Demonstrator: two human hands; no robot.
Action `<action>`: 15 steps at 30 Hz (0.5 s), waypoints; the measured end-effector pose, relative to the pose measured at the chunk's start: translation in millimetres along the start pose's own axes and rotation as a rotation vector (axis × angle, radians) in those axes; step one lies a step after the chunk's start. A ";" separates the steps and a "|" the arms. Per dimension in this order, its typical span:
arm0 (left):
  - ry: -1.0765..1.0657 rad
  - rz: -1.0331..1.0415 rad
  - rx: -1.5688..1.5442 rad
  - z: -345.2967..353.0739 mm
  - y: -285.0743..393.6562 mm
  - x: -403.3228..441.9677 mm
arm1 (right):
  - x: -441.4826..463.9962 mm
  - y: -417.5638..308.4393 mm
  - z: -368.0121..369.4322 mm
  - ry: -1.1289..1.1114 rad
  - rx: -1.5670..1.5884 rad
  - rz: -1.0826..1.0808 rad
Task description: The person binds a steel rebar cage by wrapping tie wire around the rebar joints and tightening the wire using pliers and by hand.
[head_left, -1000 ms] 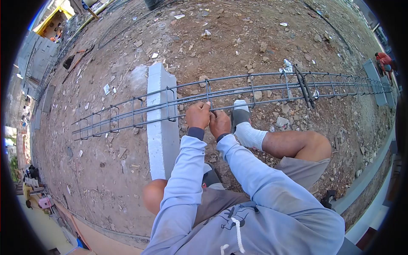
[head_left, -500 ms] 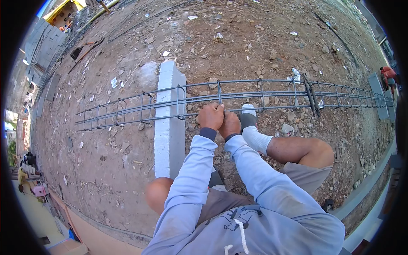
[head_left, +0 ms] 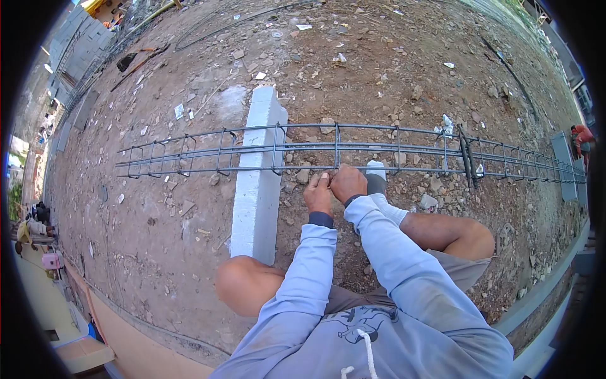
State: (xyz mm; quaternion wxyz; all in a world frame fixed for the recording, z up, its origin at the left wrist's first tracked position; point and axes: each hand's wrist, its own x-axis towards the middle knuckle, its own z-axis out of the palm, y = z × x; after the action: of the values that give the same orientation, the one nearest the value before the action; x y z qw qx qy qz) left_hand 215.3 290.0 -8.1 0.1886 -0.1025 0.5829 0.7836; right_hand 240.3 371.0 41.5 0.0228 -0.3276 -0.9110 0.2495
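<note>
A long rebar cage (head_left: pixel 309 148) of thin steel bars and square stirrups lies across in front of me, resting on a pale rectangular block (head_left: pixel 255 208). My right hand (head_left: pixel 348 183) is closed in a fist at the cage's near bar, beside a stirrup; what it grips is hidden. Just left of it and slightly below the bar, my left hand (head_left: pixel 318 194) is closed with thumb and fingers pinched together. Anything between those fingertips is too small to make out. The two hands are close together.
The cage's far right end rests on another grey block (head_left: pixel 564 158), with a person in red (head_left: pixel 582 139) beside it. A dark bar piece (head_left: pixel 467 155) crosses the cage. My foot (head_left: pixel 377 174) is near the bar. Stones and litter cover the dirt ground.
My left hand has drawn back from the near bar toward me. My right hand has moved up against the bar. The whole view has shifted slightly.
</note>
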 end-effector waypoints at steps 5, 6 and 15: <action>-0.009 -0.150 -0.119 -6.7 -33.0 22.0 | 0.4 0.4 1.8 0.004 0.022 -0.007; -0.037 -0.173 -0.176 -5.3 -33.1 25.1 | 1.6 0.5 2.7 0.000 0.033 -0.008; -0.124 -0.282 -0.181 4.8 -45.8 36.0 | 37.9 43.7 44.5 -0.153 0.175 0.033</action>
State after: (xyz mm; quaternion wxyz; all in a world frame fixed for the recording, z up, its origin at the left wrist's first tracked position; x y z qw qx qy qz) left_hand 201.9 312.3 -60.4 0.3222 -0.1513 0.4772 0.8035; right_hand 227.0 403.5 -22.5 -0.0222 -0.3196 -0.8792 0.3528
